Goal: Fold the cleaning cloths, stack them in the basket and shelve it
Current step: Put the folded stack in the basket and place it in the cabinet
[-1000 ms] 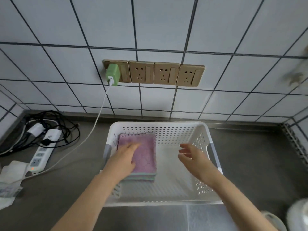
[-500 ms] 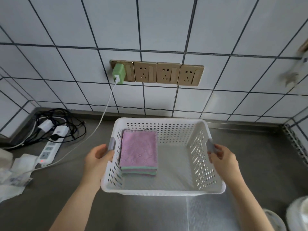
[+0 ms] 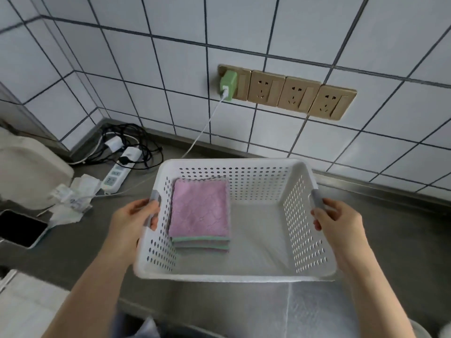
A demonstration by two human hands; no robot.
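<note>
A white perforated plastic basket (image 3: 244, 274) is held above the grey counter, lifted toward me. Inside, against its left wall, lies a neat stack of folded cleaning cloths (image 3: 201, 211), pink on top with green and pink edges below. My left hand (image 3: 133, 220) grips the grey left handle, fingers curled round it. My right hand (image 3: 338, 220) grips the grey right handle the same way. The right half of the basket floor is bare.
A green charger (image 3: 228, 85) is plugged into the wall sockets, its white cable running down to the counter. A power strip (image 3: 116, 175) with tangled black cables, crumpled white wrappers (image 3: 73, 198), a phone (image 3: 20, 229) and a beige appliance (image 3: 26, 172) crowd the left.
Both hands left the basket's inside, took hold of the two handles, and the basket has come up off the counter toward me. My view has turned left.
</note>
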